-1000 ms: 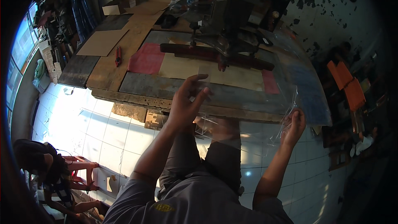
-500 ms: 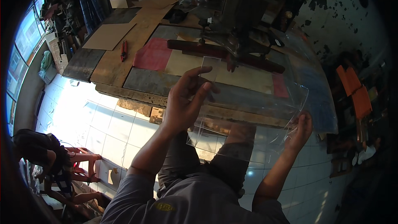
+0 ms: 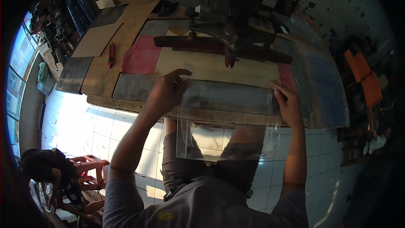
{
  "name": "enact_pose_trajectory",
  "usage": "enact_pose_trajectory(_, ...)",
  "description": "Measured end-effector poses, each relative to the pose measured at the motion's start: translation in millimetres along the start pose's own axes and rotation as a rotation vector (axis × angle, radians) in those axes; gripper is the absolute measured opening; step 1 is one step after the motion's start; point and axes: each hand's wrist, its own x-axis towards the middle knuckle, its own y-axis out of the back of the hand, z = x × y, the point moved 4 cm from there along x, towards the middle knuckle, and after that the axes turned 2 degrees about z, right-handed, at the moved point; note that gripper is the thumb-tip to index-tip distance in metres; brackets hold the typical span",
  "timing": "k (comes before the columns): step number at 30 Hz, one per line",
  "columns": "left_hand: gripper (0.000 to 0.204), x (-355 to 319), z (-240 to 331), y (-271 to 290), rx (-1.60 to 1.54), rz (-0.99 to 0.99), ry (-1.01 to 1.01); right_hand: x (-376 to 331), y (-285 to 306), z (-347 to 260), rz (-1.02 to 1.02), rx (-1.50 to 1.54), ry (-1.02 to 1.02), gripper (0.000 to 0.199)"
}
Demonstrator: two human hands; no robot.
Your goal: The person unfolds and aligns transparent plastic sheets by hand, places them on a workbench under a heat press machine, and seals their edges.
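Between my two hands hangs a clear plastic sheet (image 3: 228, 137) with creased, raised-looking side edges; I cannot make out whether it is flat or a folded sleeve. My left hand (image 3: 164, 93) pinches its upper left corner, fingers curled. My right hand (image 3: 288, 103) grips the upper right edge between thumb and fingers. The sheet's upper part lies over the front of the workbench (image 3: 135, 88), and its lower part hangs above my lap. Just beyond it, a dark press with a long red-edged bar (image 3: 223, 48) stands over a pale yellow pad (image 3: 236, 71).
Pink pieces (image 3: 141, 55) flank the yellow pad. To the left lie a red cutter knife (image 3: 111, 55) and a cardboard sheet (image 3: 95, 40). More clear plastic (image 3: 327, 97) covers the bench's right end. A person (image 3: 57, 177) sits beside a red stool (image 3: 90, 169) at lower left.
My right hand has moved up and left to the bench edge, and my left hand has shifted left. The plastic sheet, tilted before, now sits straighter and squarer to the bench.
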Motion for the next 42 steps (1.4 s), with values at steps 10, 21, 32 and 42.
enact_pose_trajectory(10,0.03,80,-39,-9,0.163,0.019,-0.27,65,-18,32,-0.073,-0.107,0.068,0.029)
enact_pose_trajectory(21,0.029,80,-30,-12,0.166,0.005,-0.071,76,-19,48,-0.099,-0.074,-0.007,0.031)
enact_pose_trajectory(32,0.029,82,-28,-14,0.125,-0.034,0.09,79,-16,45,-0.146,-0.133,-0.102,0.03)
enact_pose_trajectory(42,0.028,81,-22,-10,0.223,0.034,-0.065,76,-17,40,-0.123,-0.111,-0.113,0.03)
